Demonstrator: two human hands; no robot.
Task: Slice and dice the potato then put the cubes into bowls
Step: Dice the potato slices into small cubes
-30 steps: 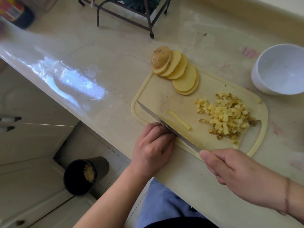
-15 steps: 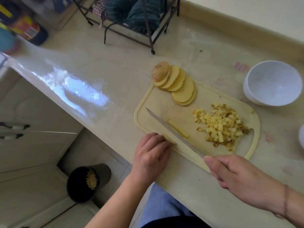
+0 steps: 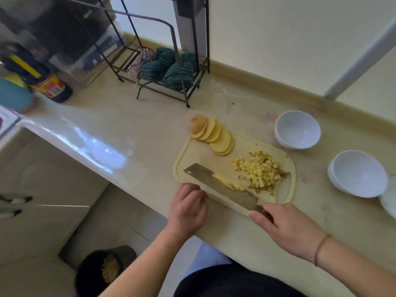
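A pale cutting board [image 3: 192, 151] lies on the counter. Several round potato slices [image 3: 214, 133] fan out at its far corner. A heap of small potato cubes [image 3: 260, 170] sits on its right part. My right hand [image 3: 285, 228] grips the handle of a cleaver [image 3: 205, 174], whose broad blade lies tilted flat over the board's near side. Potato sticks [image 3: 227, 182] rest on the blade's far edge. My left hand [image 3: 188, 206] sits with curled fingers at the board's near edge, beside the blade. Two empty white bowls [image 3: 297, 129] [image 3: 357, 173] stand to the right.
A black wire rack [image 3: 162, 67] holding folded cloths stands at the back. Bottles and a jar [image 3: 49, 86] stand at the far left. A third white rim [image 3: 389, 198] shows at the right edge. A black bin [image 3: 102, 269] with peelings stands on the floor.
The cleaver has turned from edge-down to lying broad and tilted, and the potato stick now rests on its blade. My view has lifted, bringing the rack and a second bowl into sight.
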